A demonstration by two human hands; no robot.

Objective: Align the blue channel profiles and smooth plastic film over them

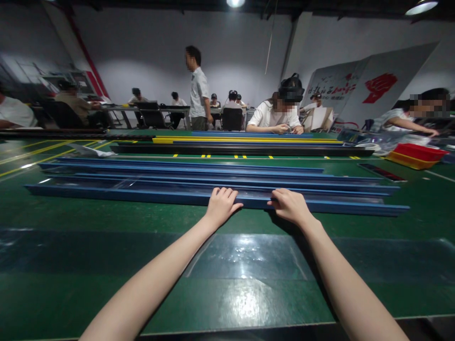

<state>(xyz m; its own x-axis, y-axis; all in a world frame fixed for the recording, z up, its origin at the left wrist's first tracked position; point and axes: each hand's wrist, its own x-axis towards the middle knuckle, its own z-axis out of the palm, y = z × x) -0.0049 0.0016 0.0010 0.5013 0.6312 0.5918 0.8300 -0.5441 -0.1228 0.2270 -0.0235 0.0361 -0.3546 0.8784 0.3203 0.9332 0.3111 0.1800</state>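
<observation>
Both my hands are at the nearest of several long blue channel strips (170, 197), which lie side by side across the green table. My left hand (221, 206) has its fingers bent over the strip's front wall, with the thumb pointing right. A short gap to the right, my right hand (289, 204) curls its fingers around the same wall. Clear film shows inside the channel between the hands. Beneath my forearms a long clear plastic sheet (245, 258) lies flat on the table, reflecting the lamp light.
Behind the blue strips lie a black strip (241, 150) and yellow strips (249, 140). A phone-like dark slab (382, 172) and a red tray (417, 152) are at the right. Across the table a person in a headset (275, 111) works; others sit farther back.
</observation>
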